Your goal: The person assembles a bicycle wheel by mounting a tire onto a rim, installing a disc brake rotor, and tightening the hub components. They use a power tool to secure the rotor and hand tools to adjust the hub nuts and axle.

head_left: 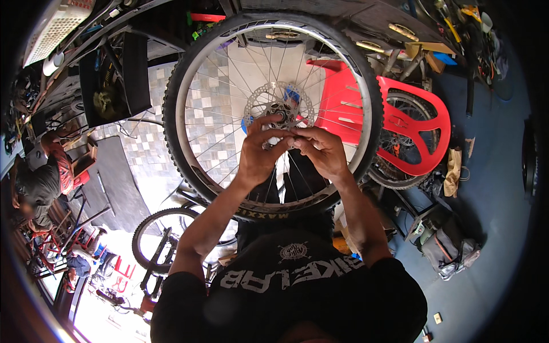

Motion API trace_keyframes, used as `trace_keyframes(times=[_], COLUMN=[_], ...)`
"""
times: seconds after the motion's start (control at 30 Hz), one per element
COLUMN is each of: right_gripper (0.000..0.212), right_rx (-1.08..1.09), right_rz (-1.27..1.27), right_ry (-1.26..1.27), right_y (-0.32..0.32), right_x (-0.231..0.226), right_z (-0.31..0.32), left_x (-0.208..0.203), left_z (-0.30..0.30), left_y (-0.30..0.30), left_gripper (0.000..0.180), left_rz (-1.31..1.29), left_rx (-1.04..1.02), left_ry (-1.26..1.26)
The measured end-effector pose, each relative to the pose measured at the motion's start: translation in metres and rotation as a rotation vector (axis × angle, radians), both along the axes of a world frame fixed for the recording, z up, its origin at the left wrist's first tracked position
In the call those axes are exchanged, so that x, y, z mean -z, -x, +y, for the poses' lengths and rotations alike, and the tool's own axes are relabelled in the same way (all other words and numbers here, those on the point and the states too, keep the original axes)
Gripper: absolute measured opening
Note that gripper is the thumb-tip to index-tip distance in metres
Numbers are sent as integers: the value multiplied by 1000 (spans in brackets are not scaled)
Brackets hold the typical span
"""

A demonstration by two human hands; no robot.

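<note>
In the head view, a bicycle wheel (173,114) fills the upper middle of the frame, its face turned toward the camera, with a matte black rubber tyre edged in knobbly blocks around a smooth, silvery metal rim and thin, straight spokes fanning inward; at its centre a flat, perforated brake rotor (258,98) rings the metal hub (281,111), its pierced outline glinting; the person's left hand (260,151) lies over the lower part of the hub, fingers bent, while the right hand (323,150) comes in from the right, and their fingertips sit close together, narrow, just in front of the hub, though whether a small part is pinched there I cannot tell; right of centre, partly behind the spokes, is a glossy red plastic chair (337,86), moulded with rounded slots; on the right side of the frame are a crumpled brown paper bag (453,171) and, lower, a soft, dark fabric backpack (449,246); left of the wheel, square tiles (148,140) in mottled greys and browns border a flat dark mat (123,171), and lower left stands another knobbly bicycle tyre (140,240)
</note>
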State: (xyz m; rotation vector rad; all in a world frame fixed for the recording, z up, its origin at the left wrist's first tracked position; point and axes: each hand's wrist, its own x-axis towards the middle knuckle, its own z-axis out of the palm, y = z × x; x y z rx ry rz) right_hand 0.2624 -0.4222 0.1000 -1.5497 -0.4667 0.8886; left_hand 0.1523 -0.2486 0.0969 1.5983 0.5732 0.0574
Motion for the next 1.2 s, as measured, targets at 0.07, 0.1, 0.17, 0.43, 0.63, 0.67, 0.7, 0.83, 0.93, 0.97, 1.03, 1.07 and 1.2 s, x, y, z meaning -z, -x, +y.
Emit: trace_keyframes(times=[0.07,0.1,0.17,0.43,0.63,0.67,0.7,0.83,0.93,0.97,1.03,1.07,1.2], right_gripper=[27,25,22,28,40,41,42,45,47,47,47,47,47], right_rx=[74,219,431,918,763,740,719,786,953,1062,1027,951,694], right_rz=[178,236,47,432,-12,-98,-179,-138,-10,46,152,150,283], right_ry=[25,20,-87,535,424,440,456,462,183,120,-284,-425,-959], right_y=[6,5,-32,-171,-157,-153,-146,-139,-137,-130,-121,-117,-127], right_x=[2,5,16,138,181,171,159,104,48,31,-5,-22,-70], right_z=[-18,-32,-83,-236,-226,-233,-238,-243,-250,-251,-252,-252,-229], left_x=[-2,3,24,154,180,166,148,51,-42,-78,-146,-183,-315], left_z=[-2,6,60,308,270,264,257,243,230,231,226,232,254], left_y=[13,18,33,106,124,131,138,149,144,140,120,105,44], left_gripper=[18,22,38,111,95,88,86,86,77,76,79,78,66], left_rz=[-8,-53,-101,949,619,619,537,463,247,251,-71,-115,-770], left_rx=[7,14,-156,-245,-540,-554,-562,-661,-611,-570,-672,-720,-643], left_ry=[-47,-148,-332,-187,204,169,181,10,-241,-336,-415,-350,-335])
